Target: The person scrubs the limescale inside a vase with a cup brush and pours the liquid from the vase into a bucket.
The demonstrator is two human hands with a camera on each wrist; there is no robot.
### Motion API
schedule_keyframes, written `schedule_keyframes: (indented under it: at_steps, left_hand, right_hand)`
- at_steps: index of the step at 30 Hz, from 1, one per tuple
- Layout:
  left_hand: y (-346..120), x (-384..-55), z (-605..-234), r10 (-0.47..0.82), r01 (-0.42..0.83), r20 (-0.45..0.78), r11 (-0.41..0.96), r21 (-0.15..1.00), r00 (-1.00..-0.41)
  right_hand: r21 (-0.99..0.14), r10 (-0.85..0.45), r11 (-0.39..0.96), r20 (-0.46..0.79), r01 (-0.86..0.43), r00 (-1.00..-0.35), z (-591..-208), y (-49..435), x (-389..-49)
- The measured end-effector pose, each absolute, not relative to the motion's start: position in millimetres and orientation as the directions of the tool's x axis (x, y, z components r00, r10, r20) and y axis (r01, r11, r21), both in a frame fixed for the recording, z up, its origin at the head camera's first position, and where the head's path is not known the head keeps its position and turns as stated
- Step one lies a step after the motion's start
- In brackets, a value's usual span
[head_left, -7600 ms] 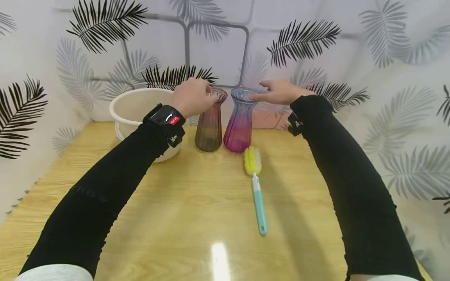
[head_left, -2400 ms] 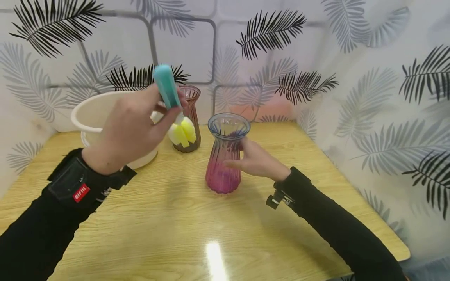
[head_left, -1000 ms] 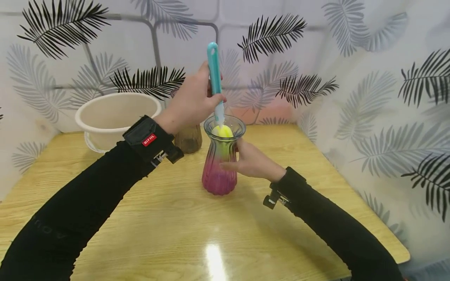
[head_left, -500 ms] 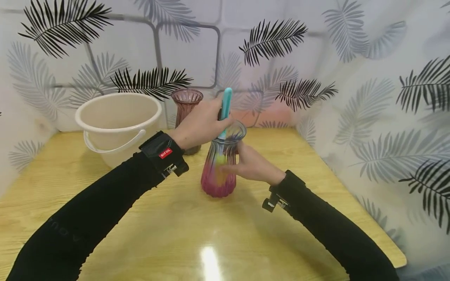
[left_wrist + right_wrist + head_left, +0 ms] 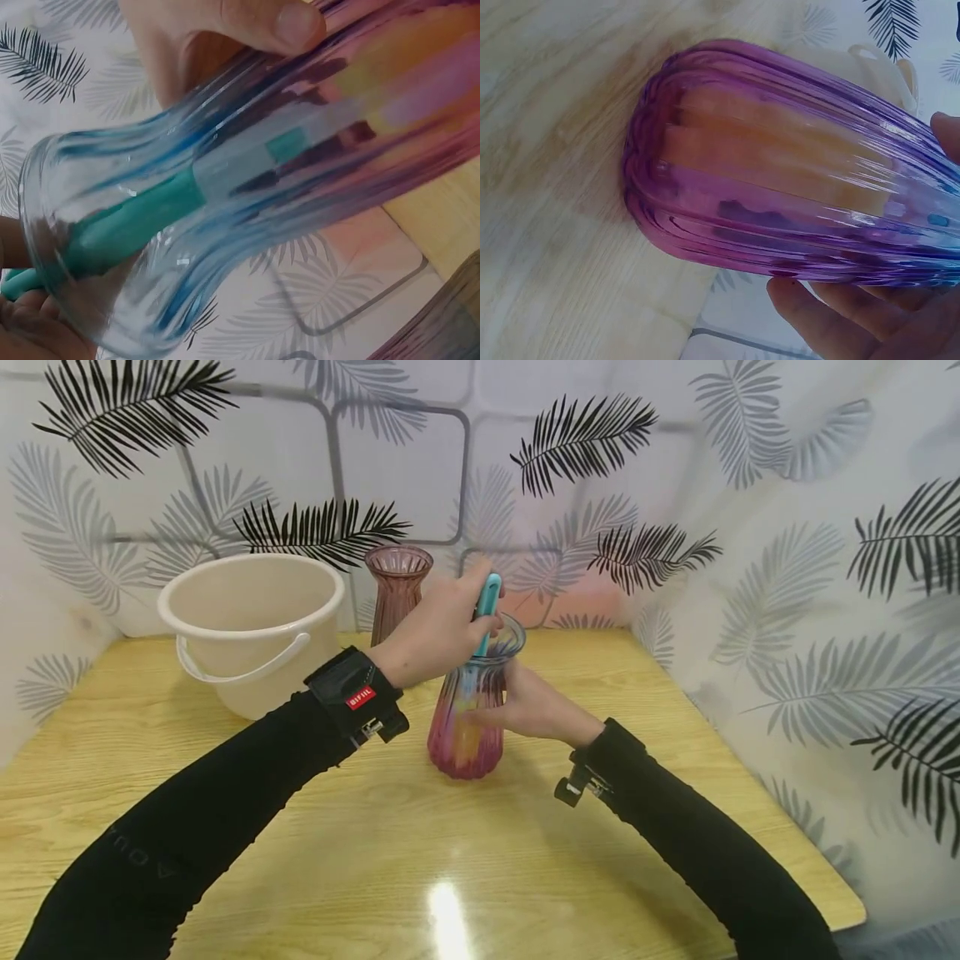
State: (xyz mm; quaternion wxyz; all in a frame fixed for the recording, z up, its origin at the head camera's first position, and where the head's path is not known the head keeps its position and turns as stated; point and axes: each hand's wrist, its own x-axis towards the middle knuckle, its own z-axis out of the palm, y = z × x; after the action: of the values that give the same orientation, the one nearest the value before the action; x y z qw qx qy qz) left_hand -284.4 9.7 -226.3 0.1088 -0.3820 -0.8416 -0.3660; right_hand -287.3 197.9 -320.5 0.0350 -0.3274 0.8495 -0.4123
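A ribbed glass vase (image 5: 467, 747), clear blue at the rim and pink-purple below, stands on the table in the head view. My right hand (image 5: 543, 706) grips its side, thumb in front and fingers behind. My left hand (image 5: 438, 627) holds the teal handle of a sponge bottle brush (image 5: 489, 597) at the vase mouth. Through the glass, the left wrist view shows the brush's handle (image 5: 135, 225) running down inside. The sponge head (image 5: 772, 150) sits near the vase bottom in the right wrist view, tinted orange by the glass. My left fingers (image 5: 30, 330) are partly hidden there.
Behind my left wrist stands a brownish-pink glass vase (image 5: 397, 589), its lower part hidden. A cream bucket (image 5: 251, 652) with a white handle is at the back left. Patterned curtain-like sheets (image 5: 585, 460) rise behind and right of the wooden table (image 5: 360, 860).
My left hand picked up the brush from the table and lowered it into the vase, slightly deeper over the last half second. The vase was brought forward earlier, with my right hand gripping it.
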Motion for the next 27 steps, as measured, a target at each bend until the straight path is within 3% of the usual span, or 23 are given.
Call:
schedule_keyframes:
  at_steps: [7, 14, 20, 27]
  left_hand:
    - [19, -285, -234, 0.471, 0.69, 0.514, 0.374, 0.62, -0.717]
    - [18, -285, -227, 0.507, 0.641, 0.434, 0.363, 0.676, -0.745]
    - [15, -281, -217, 0.561, 0.649, 0.369, 0.458, 0.607, -0.741]
    - [19, -282, -225, 0.561, 0.729, 0.468, 0.484, 0.484, -0.683]
  right_hand:
    - [-0.725, -0.588, 0.457, 0.189, -0.515, -0.787, -320, 198, -289]
    - [-0.718, -0.588, 0.463, 0.191, -0.52, -0.786, -320, 200, -287]
    - [-0.707, -0.582, 0.488, 0.174, -0.513, -0.794, -319, 201, -286]
    - [-0.701, -0.567, 0.514, 0.154, -0.494, -0.809, -322, 201, -286]
